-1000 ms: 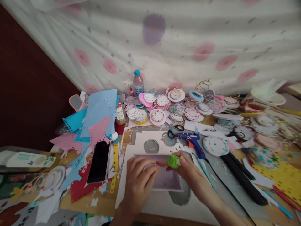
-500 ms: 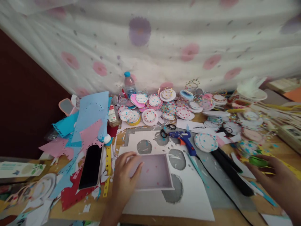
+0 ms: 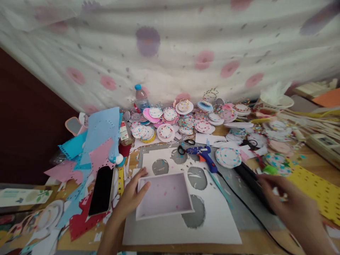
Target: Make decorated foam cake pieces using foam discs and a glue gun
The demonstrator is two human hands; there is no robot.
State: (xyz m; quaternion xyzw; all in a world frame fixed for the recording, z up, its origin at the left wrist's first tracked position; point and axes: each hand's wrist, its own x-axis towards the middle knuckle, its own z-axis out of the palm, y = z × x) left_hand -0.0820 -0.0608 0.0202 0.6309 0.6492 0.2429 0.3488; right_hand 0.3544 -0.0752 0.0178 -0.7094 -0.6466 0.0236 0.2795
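Note:
My left hand [image 3: 134, 193] holds the left edge of a shallow pale lilac box [image 3: 164, 194], thumb over its rim, fingers along the outer side. A few small pink bits lie inside the box. Under it is a white sheet [image 3: 217, 226] with several rounded holes. At the right, my right hand [image 3: 284, 198] hovers by a long black object [image 3: 252, 182], its fingers bent together; what they hold, if anything, is hidden. A green item [image 3: 270, 170] lies just beyond that hand, beside a yellow punched sheet [image 3: 318, 187].
A blue glue gun [image 3: 203, 154] with a black cord lies behind the box. Decorated paper discs [image 3: 166, 131] crowd the back, near a bottle [image 3: 141, 99]. A phone [image 3: 101, 191] rests on coloured scraps at left.
My right hand has moved left, away from the green item it had its fingers around. The box sits slightly further left and tilts differently, with my left hand on its edge. The view has shifted.

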